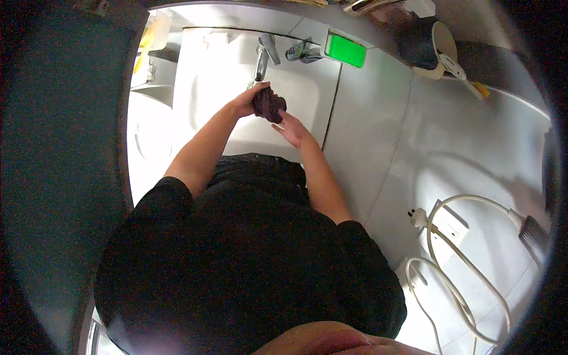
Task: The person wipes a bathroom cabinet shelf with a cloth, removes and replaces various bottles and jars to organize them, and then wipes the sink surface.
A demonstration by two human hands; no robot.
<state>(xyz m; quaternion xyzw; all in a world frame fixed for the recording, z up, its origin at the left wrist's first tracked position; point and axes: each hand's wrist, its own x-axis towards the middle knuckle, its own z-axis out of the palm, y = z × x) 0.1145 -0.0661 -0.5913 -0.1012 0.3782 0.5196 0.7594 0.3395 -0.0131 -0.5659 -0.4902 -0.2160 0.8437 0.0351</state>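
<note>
A crumpled dark maroon cloth is over the white sink basin, just below the chrome tap. My left hand grips the cloth at its left side, fingers closed around it and partly hidden. At the cloth's lower right edge is my right hand, with its visible fingers stretched out and apart. One of those fingers touches the cloth, and another points left below it. No water can be made out at the spout.
A bright green block sits in a holder at the sink's upper right, beside a chrome fitting. Further right are a dark pot-like container and a white-handled tool. A white cable loops by a wall socket.
</note>
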